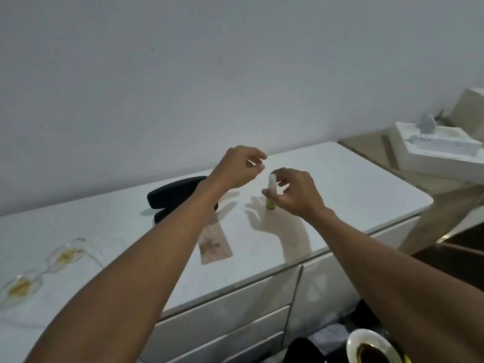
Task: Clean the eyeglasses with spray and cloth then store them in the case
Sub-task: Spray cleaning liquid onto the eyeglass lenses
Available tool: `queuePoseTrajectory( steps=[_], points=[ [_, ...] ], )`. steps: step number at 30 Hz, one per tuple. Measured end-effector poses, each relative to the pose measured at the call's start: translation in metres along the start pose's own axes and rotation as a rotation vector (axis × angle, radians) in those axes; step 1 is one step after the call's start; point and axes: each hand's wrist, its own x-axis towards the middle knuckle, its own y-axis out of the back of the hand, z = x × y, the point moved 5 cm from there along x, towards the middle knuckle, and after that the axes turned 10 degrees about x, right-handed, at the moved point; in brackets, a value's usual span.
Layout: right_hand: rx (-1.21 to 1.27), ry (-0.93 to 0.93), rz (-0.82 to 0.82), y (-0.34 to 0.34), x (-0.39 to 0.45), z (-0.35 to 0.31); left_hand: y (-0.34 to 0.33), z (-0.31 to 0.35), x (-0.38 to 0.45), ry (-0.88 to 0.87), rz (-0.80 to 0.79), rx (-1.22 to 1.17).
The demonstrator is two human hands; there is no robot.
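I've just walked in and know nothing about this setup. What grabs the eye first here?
Two bare arms reach to the middle of a white cabinet top, where the right hand holds a small spray bottle upright while the left hand hovers just beside its white top. Behind the left wrist lies an open black case. At the far left edge lie eyeglasses with yellowish smears on both lenses.

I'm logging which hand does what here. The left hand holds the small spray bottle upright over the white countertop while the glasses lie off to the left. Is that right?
Not quite: the head view shows the right hand holding the small spray bottle upright over the white countertop; the left hand hovers beside it. The glasses do lie off to the left.
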Motion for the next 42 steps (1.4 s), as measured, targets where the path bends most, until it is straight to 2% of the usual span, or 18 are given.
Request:
queuePoseTrajectory(
  steps=[7,15,18,21,29,33,39,42],
  points=[
    [0.108,-0.086,-0.002,-0.014,-0.02,0.01,-0.023,0.009,-0.008,0.014,-0.106,-0.059],
    [0.148,-0.141,-0.017,-0.012,-0.018,0.015,-0.025,0.015,-0.004,0.024,0.008,-0.147],
    [0.158,-0.163,0.04,-0.007,-0.019,0.019,-0.019,0.014,0.0,0.061,0.09,-0.246],
    [0.159,-0.199,0.114,0.002,-0.019,0.026,-0.019,0.007,-0.001,0.096,0.105,-0.273],
    [0.133,-0.243,0.171,0.017,-0.023,0.045,-0.074,-0.016,-0.028,0.159,-0.027,-0.218],
    [0.145,-0.263,0.17,0.016,-0.026,0.049,-0.091,-0.022,-0.039,0.202,-0.054,-0.114],
    [0.166,-0.17,0.215,0.016,-0.017,0.033,-0.087,-0.017,-0.037,0.133,-0.145,0.01],
    [0.198,-0.108,0.209,0.013,-0.006,0.013,-0.068,-0.02,-0.041,0.116,-0.11,0.045]
  ],
)
